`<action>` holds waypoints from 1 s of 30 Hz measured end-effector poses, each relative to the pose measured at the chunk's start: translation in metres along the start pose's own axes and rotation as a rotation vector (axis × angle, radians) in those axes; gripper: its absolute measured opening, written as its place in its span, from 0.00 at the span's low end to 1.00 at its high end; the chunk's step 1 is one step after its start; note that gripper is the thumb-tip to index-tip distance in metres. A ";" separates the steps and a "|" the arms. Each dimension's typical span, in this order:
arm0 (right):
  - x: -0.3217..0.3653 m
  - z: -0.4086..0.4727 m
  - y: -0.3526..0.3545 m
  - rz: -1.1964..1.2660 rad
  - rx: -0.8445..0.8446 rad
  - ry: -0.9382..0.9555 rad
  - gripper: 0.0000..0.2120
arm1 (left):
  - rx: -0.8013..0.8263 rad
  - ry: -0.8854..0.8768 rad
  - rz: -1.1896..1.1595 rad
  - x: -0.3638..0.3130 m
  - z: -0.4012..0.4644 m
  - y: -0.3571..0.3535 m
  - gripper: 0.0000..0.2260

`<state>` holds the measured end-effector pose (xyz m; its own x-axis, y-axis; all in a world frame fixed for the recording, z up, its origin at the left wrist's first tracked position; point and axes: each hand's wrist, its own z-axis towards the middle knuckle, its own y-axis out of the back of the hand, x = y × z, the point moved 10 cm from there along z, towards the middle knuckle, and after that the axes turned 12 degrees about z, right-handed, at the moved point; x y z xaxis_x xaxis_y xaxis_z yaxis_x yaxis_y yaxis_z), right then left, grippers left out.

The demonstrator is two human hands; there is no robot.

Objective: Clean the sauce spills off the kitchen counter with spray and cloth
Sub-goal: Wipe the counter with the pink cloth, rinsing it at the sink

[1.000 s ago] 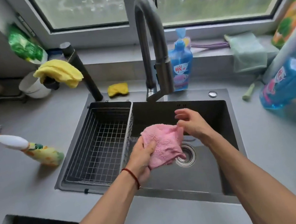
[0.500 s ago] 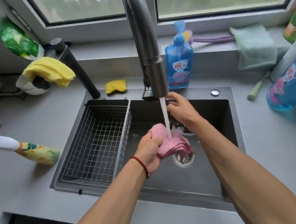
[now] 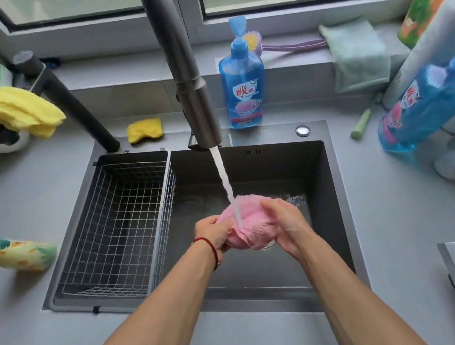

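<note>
While water runs, pink cloth (image 3: 252,227) bunched between both hands' fingers (image 3: 268,204).

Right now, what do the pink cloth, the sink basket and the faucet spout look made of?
Pink cloth: soft looped fabric, probably microfibre; nubbly surface, bunched limply in both hands. Sink basket: thin metal wire, bright finish; open grid with light glints. Faucet spout: metal, brushed dark grey by the look; soft matte sheen, though coated plastic cannot be ruled out.
</note>
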<state>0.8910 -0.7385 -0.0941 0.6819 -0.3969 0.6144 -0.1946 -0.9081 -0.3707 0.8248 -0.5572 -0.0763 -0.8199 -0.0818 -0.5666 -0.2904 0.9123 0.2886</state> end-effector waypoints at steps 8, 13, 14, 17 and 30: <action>-0.054 -0.008 -0.006 0.055 -0.180 -0.129 0.12 | 0.004 -0.069 -0.068 -0.006 0.001 -0.013 0.08; -0.051 -0.003 -0.025 0.189 -0.124 -0.158 0.08 | -0.009 -0.075 -0.154 -0.007 0.006 -0.002 0.09; -0.046 -0.002 -0.025 0.201 -0.127 -0.116 0.08 | -0.009 -0.053 -0.177 -0.002 0.010 -0.006 0.08; -0.034 -0.010 -0.033 0.061 -0.082 0.077 0.10 | 0.071 0.034 -0.202 0.020 0.025 -0.033 0.12; -0.051 0.017 0.005 -0.120 -0.335 -0.106 0.11 | -0.110 -0.025 0.033 0.013 0.019 -0.022 0.05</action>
<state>0.8671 -0.7209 -0.1386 0.7793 -0.2853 0.5579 -0.3173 -0.9474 -0.0413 0.8298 -0.5710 -0.1048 -0.8179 -0.0416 -0.5738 -0.3174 0.8645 0.3898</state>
